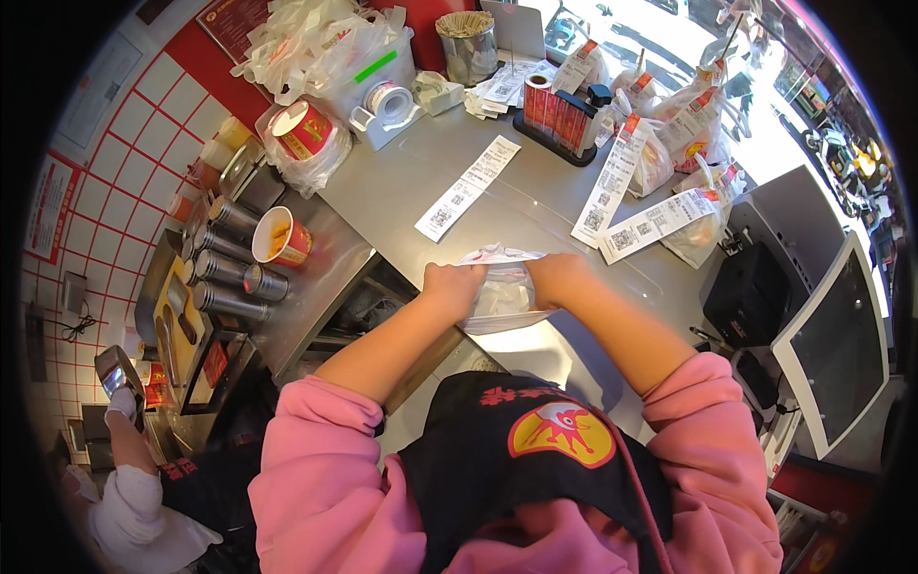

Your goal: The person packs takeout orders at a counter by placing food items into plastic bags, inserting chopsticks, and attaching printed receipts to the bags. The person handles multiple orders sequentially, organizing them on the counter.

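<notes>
A white plastic bag (507, 320) is held at the counter's near edge, its mouth stretched wide between my hands. My left hand (453, 290) closes round the left side of the rim. On the opposite side, my right hand (561, 280) grips the rim too. Something pale and crinkled shows inside the bag, but I cannot make out what it is. Just beyond my left hand, a long printed receipt (469, 188) lies flat on the steel counter (382, 182).
Filled bags with receipts (658, 226) stand at the right. Behind the receipt are a tape dispenser (387, 120) and a red box (557, 120). A food-filled paper tub (281, 237) stands left near steel canisters (229, 263). A monitor (832, 335) borders the right; a co-worker (153, 507) works at lower left.
</notes>
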Demonstrator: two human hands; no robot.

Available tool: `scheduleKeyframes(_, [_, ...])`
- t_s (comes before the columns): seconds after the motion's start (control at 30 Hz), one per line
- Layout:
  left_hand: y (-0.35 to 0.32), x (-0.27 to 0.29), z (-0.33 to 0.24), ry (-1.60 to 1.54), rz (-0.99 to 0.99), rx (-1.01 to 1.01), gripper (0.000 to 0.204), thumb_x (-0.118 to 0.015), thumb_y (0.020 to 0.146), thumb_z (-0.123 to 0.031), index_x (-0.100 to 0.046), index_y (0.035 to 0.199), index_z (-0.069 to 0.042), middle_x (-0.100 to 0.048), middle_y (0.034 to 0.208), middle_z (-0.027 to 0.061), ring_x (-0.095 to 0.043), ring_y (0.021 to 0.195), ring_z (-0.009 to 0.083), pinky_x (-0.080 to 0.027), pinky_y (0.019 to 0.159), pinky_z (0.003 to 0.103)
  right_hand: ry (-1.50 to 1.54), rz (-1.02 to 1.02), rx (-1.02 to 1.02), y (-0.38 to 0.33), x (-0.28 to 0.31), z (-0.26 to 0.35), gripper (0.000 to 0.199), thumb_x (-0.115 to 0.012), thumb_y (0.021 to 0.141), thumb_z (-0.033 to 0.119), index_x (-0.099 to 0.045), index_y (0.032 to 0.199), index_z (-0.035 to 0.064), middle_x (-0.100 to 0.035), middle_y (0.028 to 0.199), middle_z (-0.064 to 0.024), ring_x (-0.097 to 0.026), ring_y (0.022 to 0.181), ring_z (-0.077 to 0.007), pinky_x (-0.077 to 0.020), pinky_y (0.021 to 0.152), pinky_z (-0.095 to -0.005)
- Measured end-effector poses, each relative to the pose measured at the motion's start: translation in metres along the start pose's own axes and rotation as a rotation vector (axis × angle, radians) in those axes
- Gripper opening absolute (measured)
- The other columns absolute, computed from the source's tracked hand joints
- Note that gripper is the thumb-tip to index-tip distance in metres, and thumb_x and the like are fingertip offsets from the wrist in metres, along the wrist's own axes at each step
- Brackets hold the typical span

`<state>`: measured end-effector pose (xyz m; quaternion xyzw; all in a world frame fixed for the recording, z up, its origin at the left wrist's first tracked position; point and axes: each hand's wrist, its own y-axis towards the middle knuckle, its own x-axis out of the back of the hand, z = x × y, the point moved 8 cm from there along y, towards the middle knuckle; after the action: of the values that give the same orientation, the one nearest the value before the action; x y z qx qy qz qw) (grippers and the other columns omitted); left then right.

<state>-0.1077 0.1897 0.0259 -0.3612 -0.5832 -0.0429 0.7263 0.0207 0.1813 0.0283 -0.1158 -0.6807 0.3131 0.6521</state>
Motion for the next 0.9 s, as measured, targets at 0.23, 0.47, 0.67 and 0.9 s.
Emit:
scheduleKeyframes(0.23, [0.001,-0.023,0.022,-0.494,-0.267,-0.126,0.085,-0.078,0.065,-0.022,-0.037,0.139,-0.019,-0.051,0.121,0.0089,-0.053,0.111,0.025,-0.045,0.086,0.036,1.398,0.0,0.103,0.012,-0.058,-0.04,0.057,-0.076,0.072,0.018,-0.057,0.125,0.0116,-0.065,0.075,-0.0044,-0.059,0.065,-0.011,-0.0498,0.063,-0.0269])
scheduleKeyframes(0.47, [0.001,-0.032,0.006,-0.576,-0.216,-0.094,0.074,-0.08,0.061,-0.014,-0.05,0.129,-0.014,-0.052,0.115,0.0123,-0.05,0.109,0.0308,-0.043,0.092,0.036,0.632,-0.926,0.341,-0.054,0.064,-0.009,0.017,-0.065,0.078,0.015,-0.068,0.093,0.0087,-0.064,0.088,-0.0096,-0.063,0.077,-0.0274,-0.05,0.068,-0.0373])
scheduleKeyframes(0.67, [-0.017,-0.013,-0.003,-0.609,-0.417,-0.157,0.055,-0.079,0.06,-0.014,-0.059,0.111,-0.007,-0.053,0.11,0.0106,-0.05,0.105,0.0303,-0.044,0.09,0.038,0.221,-0.41,0.136,-0.001,0.003,0.043,0.022,-0.054,0.078,0.006,-0.063,0.098,0.01,-0.06,0.094,-0.0158,-0.06,0.094,-0.0315,-0.0492,0.076,-0.0393])
scheduleKeyframes(0.9, [-0.025,-0.028,0.032,-0.747,-0.704,0.261,0.028,-0.07,0.071,-0.009,-0.055,0.094,-0.004,-0.054,0.084,0.012,-0.055,0.069,0.0288,-0.048,0.064,0.038,0.522,-0.131,0.263,0.011,-0.035,0.033,0.05,-0.069,0.067,0.009,-0.049,0.113,0.0126,-0.057,0.106,-0.0196,-0.055,0.103,-0.0365,-0.0447,0.083,-0.0406])
